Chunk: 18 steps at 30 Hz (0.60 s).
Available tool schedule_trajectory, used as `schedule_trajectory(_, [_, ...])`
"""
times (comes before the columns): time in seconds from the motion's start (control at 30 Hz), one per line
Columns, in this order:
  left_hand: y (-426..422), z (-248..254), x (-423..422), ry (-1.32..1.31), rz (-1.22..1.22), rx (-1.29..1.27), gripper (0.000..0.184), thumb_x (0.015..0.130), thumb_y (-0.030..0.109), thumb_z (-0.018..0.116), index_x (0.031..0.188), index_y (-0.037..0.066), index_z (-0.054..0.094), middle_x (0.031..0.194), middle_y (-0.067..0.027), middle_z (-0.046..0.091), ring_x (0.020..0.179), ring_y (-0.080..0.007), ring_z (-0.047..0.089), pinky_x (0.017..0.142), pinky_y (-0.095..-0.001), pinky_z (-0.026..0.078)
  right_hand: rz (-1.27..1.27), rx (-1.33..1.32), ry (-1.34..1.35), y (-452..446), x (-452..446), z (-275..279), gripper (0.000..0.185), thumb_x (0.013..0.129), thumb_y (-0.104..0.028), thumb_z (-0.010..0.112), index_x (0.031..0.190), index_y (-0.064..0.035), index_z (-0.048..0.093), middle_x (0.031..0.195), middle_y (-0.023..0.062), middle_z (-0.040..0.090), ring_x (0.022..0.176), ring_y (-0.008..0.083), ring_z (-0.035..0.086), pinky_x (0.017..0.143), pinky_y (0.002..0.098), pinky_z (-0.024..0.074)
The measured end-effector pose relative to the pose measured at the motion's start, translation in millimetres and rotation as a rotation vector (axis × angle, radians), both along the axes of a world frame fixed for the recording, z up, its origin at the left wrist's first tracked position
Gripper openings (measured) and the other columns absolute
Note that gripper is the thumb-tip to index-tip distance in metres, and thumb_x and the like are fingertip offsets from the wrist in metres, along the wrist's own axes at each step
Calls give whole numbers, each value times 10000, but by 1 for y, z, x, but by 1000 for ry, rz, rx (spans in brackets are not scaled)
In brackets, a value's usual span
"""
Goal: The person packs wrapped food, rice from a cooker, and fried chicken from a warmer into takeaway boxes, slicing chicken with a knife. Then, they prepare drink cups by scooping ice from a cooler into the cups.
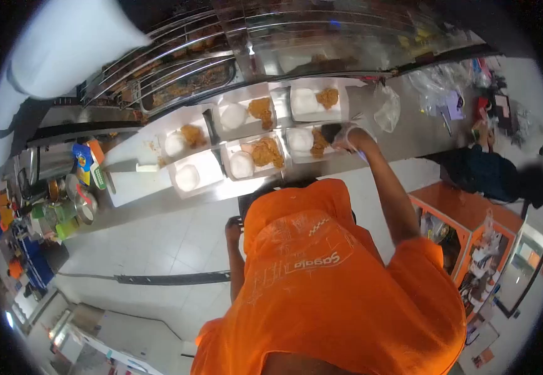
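Note:
My right hand (354, 139), in a clear plastic glove, reaches over the right end of the front row of white boxes. Its fingers are closed beside a piece of fried chicken (319, 144), near a small black thing (330, 132); what they grip is unclear. The same box holds a rounded white mound (300, 140), which looks like rice. My left hand (234, 230) hangs low near my orange shirt, away from the boxes, its fingers too dark to read. Another front box (226, 178) holds only a white mound; the other boxes pair a mound with fried chicken.
A knife (143, 167) lies on a white cutting board (135, 187) to the left. Behind the boxes stands a metal rack (177, 47) with a food tray. A plastic bag (387, 109) rests on the counter at right. Farther right is another person (493, 172), beside an orange cabinet (471, 209).

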State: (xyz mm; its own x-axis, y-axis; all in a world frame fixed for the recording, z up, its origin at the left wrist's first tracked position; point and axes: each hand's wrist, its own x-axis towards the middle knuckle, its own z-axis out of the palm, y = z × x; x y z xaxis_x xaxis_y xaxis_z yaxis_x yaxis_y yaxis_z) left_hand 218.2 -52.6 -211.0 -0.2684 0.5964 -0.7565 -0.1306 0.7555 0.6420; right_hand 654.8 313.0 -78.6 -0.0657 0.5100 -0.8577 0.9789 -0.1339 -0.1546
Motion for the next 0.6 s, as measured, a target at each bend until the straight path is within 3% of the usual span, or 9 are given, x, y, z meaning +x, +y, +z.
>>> schedule_trajectory(0.03, [-22, 11, 5, -28, 61, -37, 246, 954, 104, 458, 1126, 76, 632, 933, -81, 679, 752, -167, 651, 545, -280, 496, 148, 155, -42, 0, 0, -15, 401, 727, -335, 756, 1001, -48, 701, 941, 117, 717, 828, 260, 689, 720, 396, 552])
schedule_trajectory(0.1, [-87, -75, -14, 253, -338, 306, 233, 960, 142, 496, 1147, 84, 622, 937, -88, 687, 762, -172, 658, 547, -292, 491, 231, 349, -109, -20, -43, 42, 402, 756, -361, 726, 1003, -44, 712, 973, 153, 716, 872, 289, 693, 766, 413, 543])
schedule_trajectory(0.17, [-100, -95, -5, 610, -644, 373, 246, 964, 167, 509, 1170, 79, 612, 943, -93, 689, 773, -178, 662, 561, -305, 492, 312, 212, -55, -9, -75, 108, 411, 784, -388, 696, 1004, -41, 722, 1006, 189, 715, 916, 317, 697, 813, 431, 534])
schedule_trajectory(0.23, [-89, -71, 5, 491, -546, 301, 270, 962, 188, 505, 1186, 78, 606, 945, -88, 685, 787, -182, 661, 592, -308, 495, -23, 451, 259, -18, -19, -79, 507, 682, -428, 733, 983, -20, 712, 955, 199, 712, 859, 326, 685, 795, 441, 527])
schedule_trajectory(0.33, [-32, 11, 26, 74, 33, -149, 306, 959, 219, 498, 1211, 77, 598, 949, -80, 681, 809, -187, 660, 639, -313, 500, 72, 230, 174, -17, 14, 55, 440, 685, -395, 754, 868, 1, 693, 732, 154, 648, 680, 256, 647, 682, 427, 520])
schedule_trajectory(0.4, [-17, 32, 34, 2, 233, -143, 320, 952, 210, 481, 1216, 71, 595, 951, -78, 676, 812, -185, 656, 653, -314, 502, 1, 197, 210, -13, 11, 156, 411, 687, -372, 767, 791, 15, 680, 584, 124, 605, 561, 209, 621, 607, 417, 516])
schedule_trajectory(0.47, [-13, 35, 40, -16, 271, -116, 322, 939, 176, 461, 1208, 64, 599, 950, -77, 671, 807, -178, 651, 650, -312, 501, -191, 44, 212, 11, -3, 232, 377, 712, -357, 752, 795, 6, 693, 610, 138, 621, 573, 208, 622, 624, 404, 517])
schedule_trajectory(0.53, [-10, 39, 49, 4, 206, -124, 325, 923, 147, 450, 1196, 63, 607, 947, -76, 669, 806, -174, 648, 648, -310, 498, -50, 86, 94, 43, 2, 216, 450, 695, -380, 752, 914, 10, 704, 746, 184, 677, 668, 279, 651, 679, 440, 519])
schedule_trajectory(0.6, [-12, 33, 52, 149, -57, -101, 315, 920, 125, 447, 1180, 62, 614, 946, -76, 668, 806, -169, 647, 644, -305, 495, 134, 233, -17, 78, -1, 181, 496, 715, -403, 738, 993, 7, 714, 854, 200, 717, 751, 322, 681, 734, 463, 527])
